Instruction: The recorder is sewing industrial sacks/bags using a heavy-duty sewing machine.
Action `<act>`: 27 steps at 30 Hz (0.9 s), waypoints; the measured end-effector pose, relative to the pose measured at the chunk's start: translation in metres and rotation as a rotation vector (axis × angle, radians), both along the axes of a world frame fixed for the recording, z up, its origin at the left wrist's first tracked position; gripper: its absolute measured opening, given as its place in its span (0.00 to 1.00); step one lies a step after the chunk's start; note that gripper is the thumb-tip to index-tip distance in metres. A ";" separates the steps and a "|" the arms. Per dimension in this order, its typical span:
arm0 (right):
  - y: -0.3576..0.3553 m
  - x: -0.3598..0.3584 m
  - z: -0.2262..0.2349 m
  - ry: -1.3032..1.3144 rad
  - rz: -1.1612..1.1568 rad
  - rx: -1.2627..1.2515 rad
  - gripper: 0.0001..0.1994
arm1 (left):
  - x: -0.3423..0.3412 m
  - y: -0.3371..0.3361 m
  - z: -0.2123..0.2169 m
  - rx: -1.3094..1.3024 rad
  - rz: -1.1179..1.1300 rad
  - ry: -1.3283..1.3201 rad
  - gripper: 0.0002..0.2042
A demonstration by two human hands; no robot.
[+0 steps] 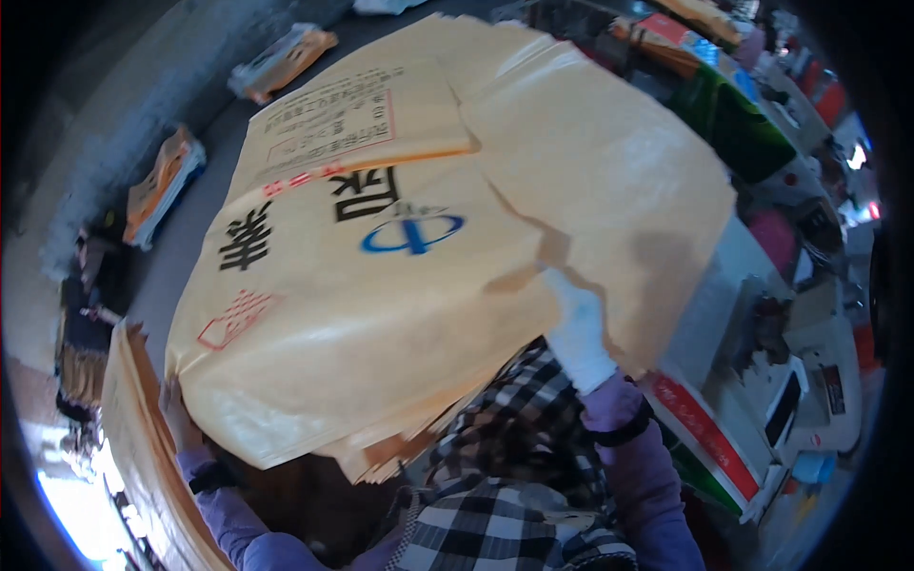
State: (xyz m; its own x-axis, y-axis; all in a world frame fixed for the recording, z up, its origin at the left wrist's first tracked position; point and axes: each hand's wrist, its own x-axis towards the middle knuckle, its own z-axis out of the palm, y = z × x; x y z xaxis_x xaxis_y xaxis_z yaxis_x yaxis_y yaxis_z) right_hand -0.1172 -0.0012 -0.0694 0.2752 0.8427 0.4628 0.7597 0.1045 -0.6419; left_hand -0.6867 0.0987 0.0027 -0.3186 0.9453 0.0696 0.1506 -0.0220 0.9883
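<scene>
A broad pile of tan paper sacks [324, 371] with black and red print and a blue emblem lies in front of me. My right hand [579, 333], in a white glove, rests on the top sack beside a creased fold, its fingers stretched toward the loose edge. My left hand [178, 416] is at the pile's near left corner, fingers pointing up along the side. It sits between the pile and a bundle of folded tan sacks [143, 438] standing at the left. Part of its palm and thumb is hidden.
Two small tan and white packets [164, 186] lie on the dark surface [190, 238] beyond the pile, near a grey wall. At the right stand a white box with red and green stripes [705, 438], a dark green cloth-like piece [733, 124] and mixed clutter.
</scene>
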 end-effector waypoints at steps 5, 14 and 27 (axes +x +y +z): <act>0.060 -0.074 -0.052 0.171 0.196 -0.282 0.26 | -0.191 -0.078 -0.078 -0.116 0.215 0.145 0.15; 0.052 0.018 -0.295 -0.119 -0.304 -0.301 0.26 | -0.026 -0.106 -0.291 -0.597 0.095 -0.671 0.24; 0.008 0.016 -0.319 -0.141 -0.249 -0.325 0.23 | -0.010 -0.221 -0.321 -0.707 0.160 -0.163 0.17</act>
State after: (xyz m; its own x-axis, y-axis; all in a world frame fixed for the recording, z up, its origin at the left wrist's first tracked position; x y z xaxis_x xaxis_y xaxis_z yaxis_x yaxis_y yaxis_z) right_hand -0.1013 0.0071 -0.3885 0.4420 0.8666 0.2318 0.8185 -0.2839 -0.4994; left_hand -0.6967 -0.1224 -0.3181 -0.4106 0.6882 -0.5982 -0.0515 0.6375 0.7688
